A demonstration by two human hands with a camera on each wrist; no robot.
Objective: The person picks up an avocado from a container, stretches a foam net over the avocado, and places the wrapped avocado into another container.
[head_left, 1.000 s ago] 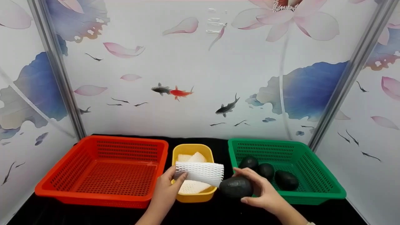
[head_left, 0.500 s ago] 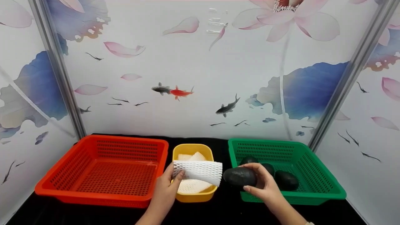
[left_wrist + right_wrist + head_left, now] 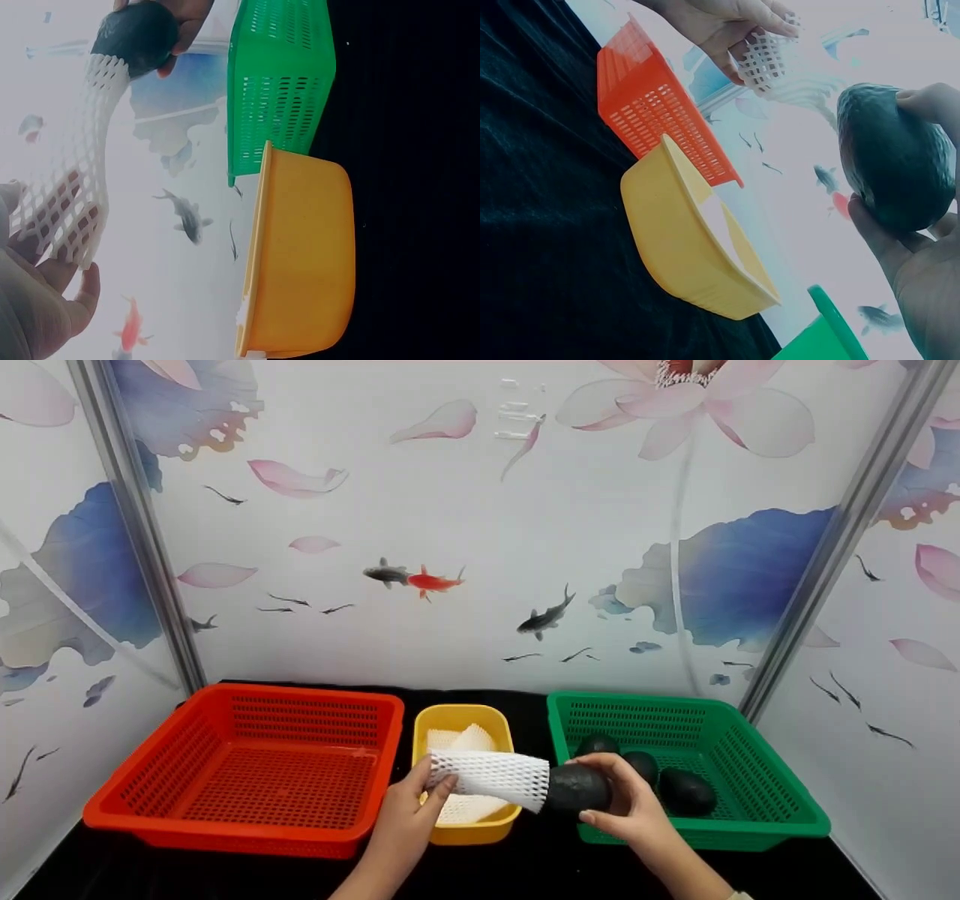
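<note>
In the head view my left hand [image 3: 405, 817] pinches one end of a white foam net sleeve [image 3: 491, 776], held sideways over the yellow tub. My right hand [image 3: 637, 806] grips a dark avocado [image 3: 579, 789] between thumb and fingers. The avocado's left end meets the sleeve's right end; in the left wrist view the mesh edge overlaps that end of the avocado [image 3: 139, 37]. The left wrist view shows fingers through the mesh of the sleeve [image 3: 79, 157]. Most of the avocado is bare, as the right wrist view also shows.
Between two baskets stands the yellow tub [image 3: 474, 834], with more foam net sleeves [image 3: 461, 808] inside. The red basket [image 3: 247, 841] is at the left. In the green basket [image 3: 720, 834] at the right lie three dark avocados [image 3: 688, 792]. Black cloth covers the table; printed panels stand behind.
The avocado has risen slightly since a second ago. The sleeve has shifted right, and the gap between them half a second ago has closed at the sleeve's end.
</note>
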